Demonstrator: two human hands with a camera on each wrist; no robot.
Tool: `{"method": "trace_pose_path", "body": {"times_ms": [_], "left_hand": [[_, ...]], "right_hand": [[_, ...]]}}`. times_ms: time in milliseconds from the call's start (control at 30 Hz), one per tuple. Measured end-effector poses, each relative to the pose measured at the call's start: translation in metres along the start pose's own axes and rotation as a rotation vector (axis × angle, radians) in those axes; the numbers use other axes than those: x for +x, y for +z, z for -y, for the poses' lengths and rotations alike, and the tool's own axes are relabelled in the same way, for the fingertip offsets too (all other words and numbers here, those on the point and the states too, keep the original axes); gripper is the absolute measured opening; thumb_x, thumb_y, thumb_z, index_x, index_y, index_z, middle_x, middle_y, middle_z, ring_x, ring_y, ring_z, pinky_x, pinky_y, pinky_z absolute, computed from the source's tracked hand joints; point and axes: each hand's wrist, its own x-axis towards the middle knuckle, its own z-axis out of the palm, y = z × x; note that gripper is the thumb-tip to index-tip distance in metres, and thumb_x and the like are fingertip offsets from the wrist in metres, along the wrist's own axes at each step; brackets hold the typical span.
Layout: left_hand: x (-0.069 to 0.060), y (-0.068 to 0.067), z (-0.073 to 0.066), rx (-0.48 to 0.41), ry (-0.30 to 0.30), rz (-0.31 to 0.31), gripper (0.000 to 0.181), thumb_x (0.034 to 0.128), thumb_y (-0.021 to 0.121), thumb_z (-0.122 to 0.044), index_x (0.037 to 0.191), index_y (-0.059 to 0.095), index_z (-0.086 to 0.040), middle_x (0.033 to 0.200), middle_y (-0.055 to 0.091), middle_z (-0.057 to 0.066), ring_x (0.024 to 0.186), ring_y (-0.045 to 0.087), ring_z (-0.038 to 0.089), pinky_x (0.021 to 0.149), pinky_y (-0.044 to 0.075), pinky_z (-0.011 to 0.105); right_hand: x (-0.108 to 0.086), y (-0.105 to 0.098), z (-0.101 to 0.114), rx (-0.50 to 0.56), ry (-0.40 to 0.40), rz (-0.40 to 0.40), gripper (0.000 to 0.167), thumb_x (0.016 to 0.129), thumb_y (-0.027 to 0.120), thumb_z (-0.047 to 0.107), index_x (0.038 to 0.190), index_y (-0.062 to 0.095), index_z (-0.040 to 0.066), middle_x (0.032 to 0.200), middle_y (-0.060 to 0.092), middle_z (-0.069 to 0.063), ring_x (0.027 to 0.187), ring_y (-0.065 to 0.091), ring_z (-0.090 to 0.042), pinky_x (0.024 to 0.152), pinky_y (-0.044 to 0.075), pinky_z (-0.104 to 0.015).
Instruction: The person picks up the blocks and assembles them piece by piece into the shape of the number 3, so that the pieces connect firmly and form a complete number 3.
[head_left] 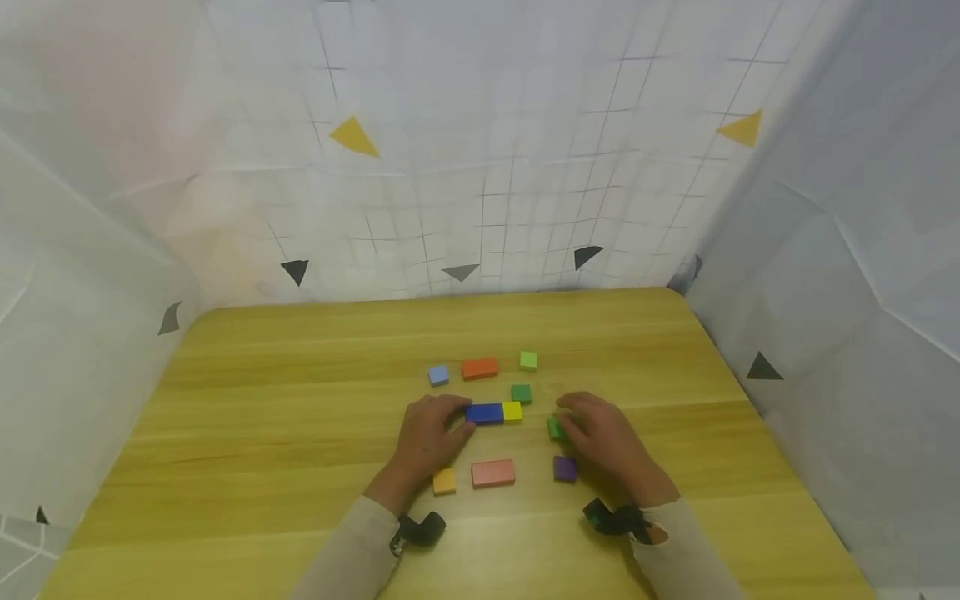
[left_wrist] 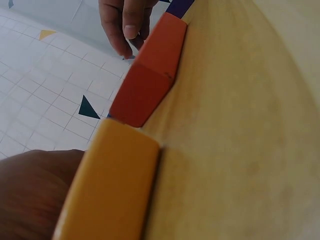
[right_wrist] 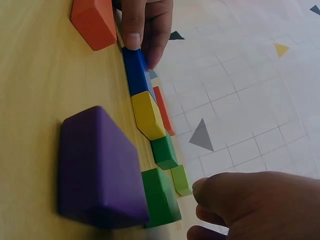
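Observation:
My left hand (head_left: 429, 435) pinches the left end of a long blue block (head_left: 484, 414) between thumb and fingers. The right end of that block touches a small yellow block (head_left: 512, 412). My right hand (head_left: 603, 429) is beside a green block (head_left: 555, 429), its thumb partly covering it in the head view. In the right wrist view a gap shows between the fingertips (right_wrist: 200, 187) and the green block. A purple block (head_left: 565, 468) lies just nearer me, and a second, darker green block (head_left: 521, 393) sits behind the yellow one.
At the back lie a light blue block (head_left: 438, 376), an orange-red block (head_left: 479, 368) and a lime block (head_left: 528, 361). Nearer me are a pink block (head_left: 492, 473) and an orange-yellow block (head_left: 444, 481) by the left wrist. Patterned sheets surround the wooden table (head_left: 262, 417).

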Motion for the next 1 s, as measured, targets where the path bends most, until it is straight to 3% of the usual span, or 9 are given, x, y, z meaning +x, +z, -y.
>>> {"method": "trace_pose_path", "body": {"times_ms": [467, 800, 1000], "left_hand": [[-0.001, 0.003, 0.003, -0.003, 0.003, -0.004, 0.034, 0.0858, 0.076, -0.031, 0.117, 0.072, -0.020, 0.113, 0.073, -0.005, 0.101, 0.062, 0.018, 0.092, 0.044, 0.042], [-0.001, 0.003, 0.003, -0.002, 0.003, 0.003, 0.035, 0.0863, 0.075, -0.033, 0.118, 0.072, -0.020, 0.114, 0.073, -0.005, 0.101, 0.062, 0.018, 0.092, 0.044, 0.041], [0.000, 0.002, 0.003, 0.002, 0.015, -0.002, 0.035, 0.0865, 0.075, -0.033, 0.118, 0.072, -0.020, 0.114, 0.073, -0.005, 0.100, 0.062, 0.018, 0.091, 0.045, 0.041]], "right_hand": [[-0.009, 0.000, -0.006, -0.006, -0.019, 0.019, 0.028, 0.091, 0.071, 0.015, 0.118, 0.070, 0.005, 0.121, 0.068, -0.008, 0.112, 0.065, -0.029, 0.094, 0.053, -0.048], [-0.013, -0.004, -0.008, 0.117, 0.056, 0.115, 0.025, 0.093, 0.069, 0.018, 0.118, 0.069, 0.014, 0.124, 0.066, 0.002, 0.117, 0.062, -0.021, 0.099, 0.050, -0.046], [-0.013, -0.005, -0.008, 0.120, 0.048, 0.122, 0.023, 0.092, 0.070, 0.017, 0.115, 0.070, 0.015, 0.121, 0.067, 0.004, 0.115, 0.063, -0.018, 0.098, 0.051, -0.044]]}}
